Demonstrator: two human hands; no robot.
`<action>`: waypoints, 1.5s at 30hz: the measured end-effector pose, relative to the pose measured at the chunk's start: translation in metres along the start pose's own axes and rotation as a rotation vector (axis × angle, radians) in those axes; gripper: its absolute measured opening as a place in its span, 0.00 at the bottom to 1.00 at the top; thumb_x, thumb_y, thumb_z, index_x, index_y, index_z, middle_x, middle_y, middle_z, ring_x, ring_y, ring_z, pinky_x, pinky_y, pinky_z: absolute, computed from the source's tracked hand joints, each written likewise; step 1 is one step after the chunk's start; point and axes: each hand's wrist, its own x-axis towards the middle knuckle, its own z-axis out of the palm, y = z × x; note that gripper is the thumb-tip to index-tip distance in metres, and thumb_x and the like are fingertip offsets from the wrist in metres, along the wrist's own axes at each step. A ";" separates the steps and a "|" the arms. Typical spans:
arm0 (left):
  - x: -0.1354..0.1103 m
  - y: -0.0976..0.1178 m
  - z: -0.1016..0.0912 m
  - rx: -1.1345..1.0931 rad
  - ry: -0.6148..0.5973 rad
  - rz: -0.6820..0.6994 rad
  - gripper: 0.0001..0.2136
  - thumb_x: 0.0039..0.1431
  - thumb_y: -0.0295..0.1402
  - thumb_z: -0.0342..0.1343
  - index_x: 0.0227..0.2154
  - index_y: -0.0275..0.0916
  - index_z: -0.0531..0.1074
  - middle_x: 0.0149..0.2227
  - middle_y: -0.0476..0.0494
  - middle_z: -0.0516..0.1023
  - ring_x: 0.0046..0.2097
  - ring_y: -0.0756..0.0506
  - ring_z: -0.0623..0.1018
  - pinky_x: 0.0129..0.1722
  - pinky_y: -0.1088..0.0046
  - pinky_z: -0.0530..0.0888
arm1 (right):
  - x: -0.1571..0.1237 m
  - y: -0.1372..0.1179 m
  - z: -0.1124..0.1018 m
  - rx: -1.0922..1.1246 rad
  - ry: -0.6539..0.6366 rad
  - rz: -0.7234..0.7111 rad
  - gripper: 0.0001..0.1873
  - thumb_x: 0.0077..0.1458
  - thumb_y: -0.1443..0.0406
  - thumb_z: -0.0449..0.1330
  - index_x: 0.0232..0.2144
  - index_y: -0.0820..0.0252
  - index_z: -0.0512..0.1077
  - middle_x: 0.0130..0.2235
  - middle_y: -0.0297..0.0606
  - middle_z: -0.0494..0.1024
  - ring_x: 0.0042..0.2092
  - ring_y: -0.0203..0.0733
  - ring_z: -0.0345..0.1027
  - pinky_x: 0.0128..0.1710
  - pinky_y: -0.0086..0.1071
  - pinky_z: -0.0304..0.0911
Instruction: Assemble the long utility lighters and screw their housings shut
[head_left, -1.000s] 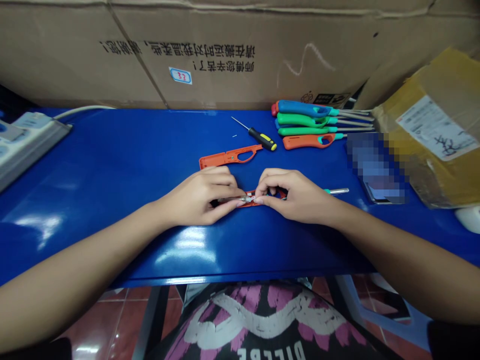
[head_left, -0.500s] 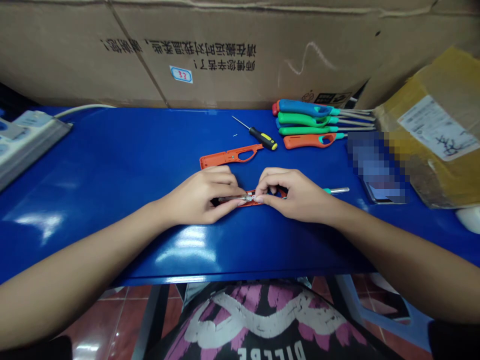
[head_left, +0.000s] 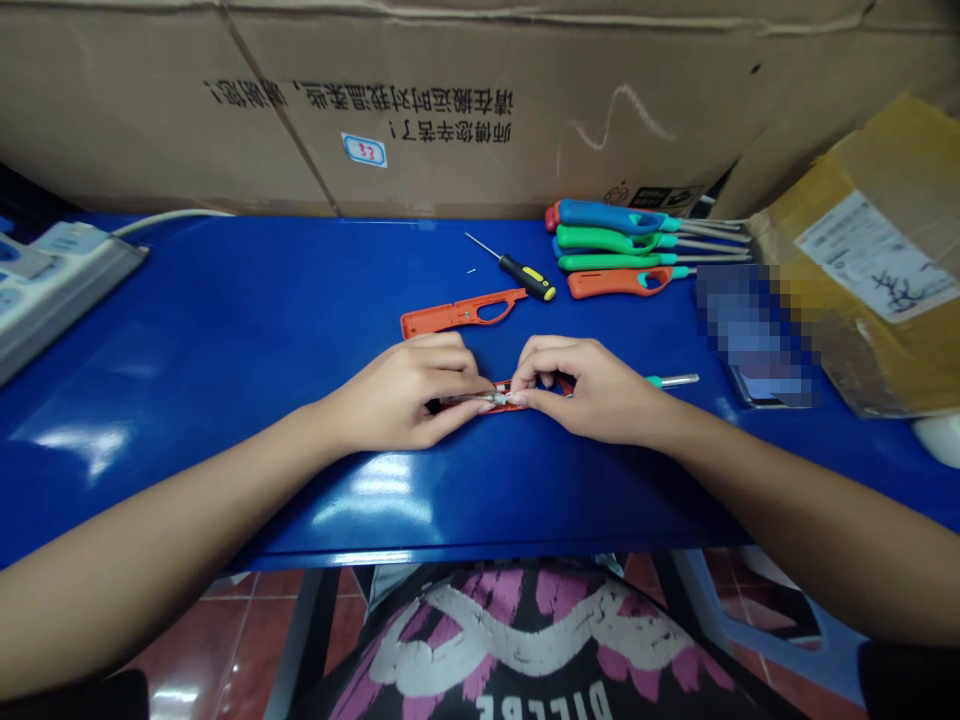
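Left hand (head_left: 401, 395) and right hand (head_left: 589, 390) close on an orange lighter shell (head_left: 504, 397) (mostly hidden); a slack grip could drop its metal insert (head_left: 480, 398) toward six o'clock.

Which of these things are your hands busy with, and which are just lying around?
Being used:
left hand
right hand
metal tube
orange casing

Just lying around:
loose orange casing half
screwdriver
coloured lighters
power strip
parcel

Hands (head_left: 401, 393) barely shifted; head view drifted slightly.
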 end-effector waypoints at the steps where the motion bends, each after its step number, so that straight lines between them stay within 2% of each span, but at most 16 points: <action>1: 0.000 0.000 0.000 0.002 -0.002 -0.007 0.09 0.67 0.32 0.54 0.43 0.35 0.79 0.34 0.42 0.81 0.37 0.45 0.75 0.37 0.67 0.73 | 0.000 0.000 0.000 0.002 0.000 0.001 0.04 0.57 0.69 0.63 0.30 0.61 0.77 0.33 0.34 0.73 0.33 0.34 0.65 0.32 0.31 0.58; 7: -0.002 -0.001 -0.003 0.001 -0.018 -0.048 0.10 0.67 0.32 0.54 0.43 0.36 0.79 0.35 0.41 0.81 0.37 0.45 0.77 0.39 0.66 0.74 | 0.000 -0.002 -0.003 0.010 -0.014 -0.001 0.03 0.56 0.68 0.63 0.32 0.62 0.78 0.32 0.34 0.73 0.32 0.34 0.64 0.32 0.31 0.59; 24: -0.001 -0.002 -0.003 0.005 -0.008 0.011 0.08 0.66 0.28 0.56 0.42 0.33 0.79 0.34 0.42 0.81 0.37 0.45 0.75 0.38 0.68 0.73 | 0.000 0.002 -0.001 0.037 -0.011 -0.026 0.05 0.58 0.69 0.63 0.31 0.62 0.79 0.33 0.34 0.76 0.33 0.33 0.66 0.31 0.30 0.58; 45: 0.001 0.000 -0.004 0.080 -0.018 0.039 0.09 0.67 0.30 0.55 0.41 0.34 0.79 0.32 0.43 0.80 0.35 0.45 0.74 0.37 0.68 0.73 | 0.000 0.003 0.000 0.049 -0.016 -0.016 0.05 0.58 0.68 0.63 0.31 0.61 0.79 0.33 0.35 0.76 0.34 0.34 0.68 0.33 0.30 0.59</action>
